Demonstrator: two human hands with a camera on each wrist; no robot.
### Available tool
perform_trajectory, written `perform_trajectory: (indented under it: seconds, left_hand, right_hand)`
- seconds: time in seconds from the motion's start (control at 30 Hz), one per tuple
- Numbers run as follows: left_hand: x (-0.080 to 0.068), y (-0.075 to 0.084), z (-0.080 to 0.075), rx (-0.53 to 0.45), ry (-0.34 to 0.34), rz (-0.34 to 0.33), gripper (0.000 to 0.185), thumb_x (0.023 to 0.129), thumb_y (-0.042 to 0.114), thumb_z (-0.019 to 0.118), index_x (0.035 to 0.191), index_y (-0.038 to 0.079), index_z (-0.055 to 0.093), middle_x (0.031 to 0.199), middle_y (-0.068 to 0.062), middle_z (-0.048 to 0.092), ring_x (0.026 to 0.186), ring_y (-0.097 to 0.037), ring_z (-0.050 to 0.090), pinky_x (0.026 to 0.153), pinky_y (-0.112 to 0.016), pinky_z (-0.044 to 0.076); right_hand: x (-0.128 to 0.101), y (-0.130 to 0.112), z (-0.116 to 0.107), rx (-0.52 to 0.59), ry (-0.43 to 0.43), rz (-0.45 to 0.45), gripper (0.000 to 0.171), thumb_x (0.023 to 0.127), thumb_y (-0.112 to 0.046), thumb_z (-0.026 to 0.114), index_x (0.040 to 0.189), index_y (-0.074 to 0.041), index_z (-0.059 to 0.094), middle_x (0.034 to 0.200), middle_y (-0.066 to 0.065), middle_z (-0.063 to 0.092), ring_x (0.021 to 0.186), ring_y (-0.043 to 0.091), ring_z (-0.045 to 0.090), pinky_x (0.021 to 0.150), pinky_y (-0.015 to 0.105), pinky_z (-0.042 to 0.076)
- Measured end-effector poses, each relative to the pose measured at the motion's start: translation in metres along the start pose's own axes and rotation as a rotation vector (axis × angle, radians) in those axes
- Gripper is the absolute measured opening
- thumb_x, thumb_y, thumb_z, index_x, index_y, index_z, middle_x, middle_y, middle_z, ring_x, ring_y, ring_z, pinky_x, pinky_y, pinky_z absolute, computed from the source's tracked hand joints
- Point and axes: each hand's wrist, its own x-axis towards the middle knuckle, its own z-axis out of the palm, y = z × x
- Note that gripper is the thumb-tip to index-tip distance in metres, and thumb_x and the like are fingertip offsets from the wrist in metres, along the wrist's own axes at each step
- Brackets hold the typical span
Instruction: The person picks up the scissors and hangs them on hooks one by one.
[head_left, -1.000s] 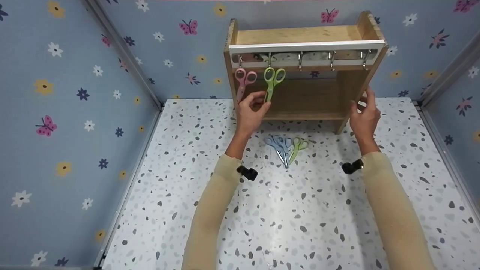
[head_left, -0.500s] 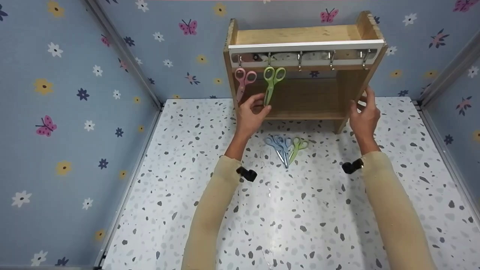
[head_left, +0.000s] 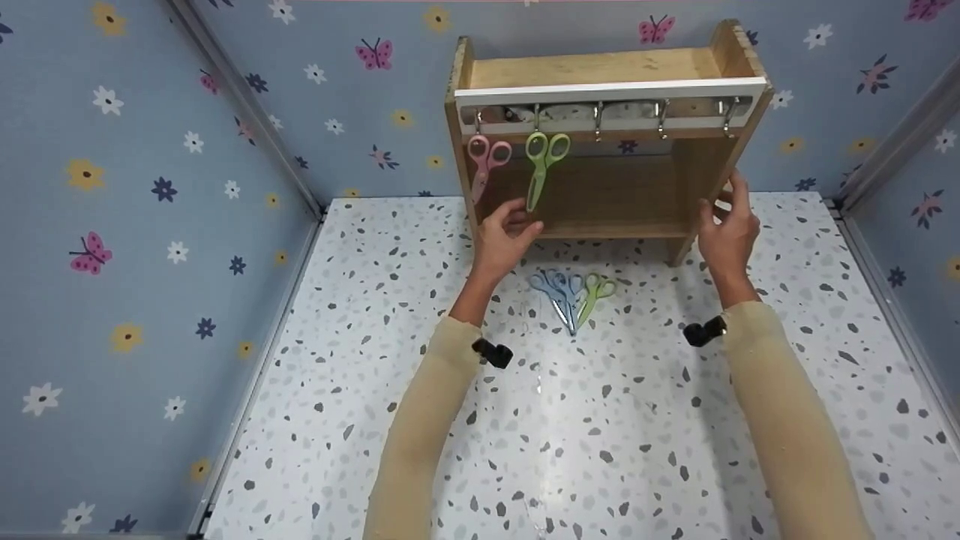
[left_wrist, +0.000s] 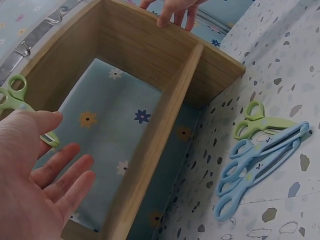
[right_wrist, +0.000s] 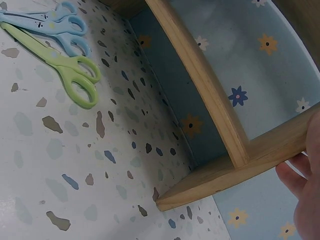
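Green scissors (head_left: 541, 171) hang by a handle loop from the second hook of a wooden rack (head_left: 585, 234). Just below their tip is my left hand (head_left: 501, 241), its fingers loosely spread and thumb apart from the blades; the left wrist view shows the palm holding nothing. Pink scissors (head_left: 484, 166) hang on the leftmost hook. My right hand (head_left: 727, 236) holds the rack's right side panel, thumb by the front edge and fingers along the outer face. On the speckled table, two blue scissors (left_wrist: 245, 175) lie overlapping beside another green pair (right_wrist: 60, 62).
The rack stands against the flowered back wall (head_left: 405, 90). Three hooks to the right, such as the middle hook (head_left: 598, 120), carry nothing. Flowered side panels border the table (head_left: 600, 420) left and right.
My left hand has let go of the hanging green scissors and dropped slightly below their tip. The right hand stays at the rack's side.
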Motion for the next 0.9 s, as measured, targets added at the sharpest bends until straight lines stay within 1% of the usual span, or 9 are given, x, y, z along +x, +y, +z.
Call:
perform_trajectory:
  seconds: [0.2,0.37,0.43,0.57,0.7,0.9]
  left_hand:
    - [-0.005,-0.006,-0.001,0.002,-0.019,-0.009,0.051,0.104,0.008,0.079,0.150,-0.007,0.062,0.141,-0.028,0.076,0.131,-0.041,0.076,0.113,-0.041,0.063]
    - [-0.009,-0.011,0.000,0.018,-0.023,-0.039,0.052,0.106,0.011,0.079,0.152,-0.004,0.062,0.141,-0.024,0.078,0.130,-0.039,0.077,0.113,-0.045,0.063]
    - [-0.011,-0.013,0.000,0.013,-0.026,-0.037,0.051,0.106,0.011,0.078,0.152,-0.004,0.063,0.141,-0.022,0.079,0.129,-0.038,0.078,0.113,-0.049,0.062]
    - [-0.014,-0.020,0.000,-0.009,-0.028,-0.014,0.049,0.106,0.008,0.077,0.151,-0.004,0.064,0.141,-0.023,0.079,0.129,-0.039,0.077,0.115,-0.053,0.061]
    - [-0.017,-0.023,0.001,-0.004,-0.025,-0.010,0.047,0.106,0.008,0.077,0.151,-0.003,0.066,0.141,-0.022,0.079,0.129,-0.037,0.077,0.115,-0.050,0.061]
    - [-0.022,-0.024,0.004,0.011,-0.030,-0.028,0.045,0.108,0.010,0.076,0.150,-0.002,0.066,0.144,-0.020,0.078,0.133,-0.034,0.076,0.116,-0.043,0.060]
  right_hand:
    - [-0.001,0.001,0.000,-0.001,0.005,-0.015,0.058,0.116,-0.016,0.062,0.171,-0.028,0.046,0.166,0.004,0.065,0.148,0.027,0.068,0.124,0.049,0.056]
    - [-0.001,0.004,0.001,0.006,0.021,-0.040,0.057,0.116,-0.014,0.061,0.170,-0.023,0.048,0.159,0.015,0.068,0.145,0.031,0.070,0.122,0.052,0.056]
    - [-0.001,0.005,0.001,0.009,0.027,-0.044,0.057,0.115,-0.014,0.061,0.170,-0.021,0.048,0.157,0.018,0.069,0.144,0.033,0.071,0.122,0.053,0.056]
    - [-0.001,0.004,0.001,0.001,0.024,-0.039,0.056,0.116,-0.014,0.060,0.170,-0.022,0.048,0.157,0.018,0.069,0.144,0.033,0.070,0.122,0.053,0.056]
    - [-0.001,0.004,0.000,-0.005,0.022,-0.038,0.056,0.116,-0.015,0.059,0.170,-0.022,0.048,0.157,0.018,0.069,0.144,0.033,0.070,0.122,0.053,0.056]
    - [-0.001,0.003,0.000,-0.008,0.020,-0.029,0.056,0.116,-0.015,0.060,0.170,-0.023,0.047,0.158,0.017,0.069,0.145,0.031,0.070,0.122,0.052,0.056]
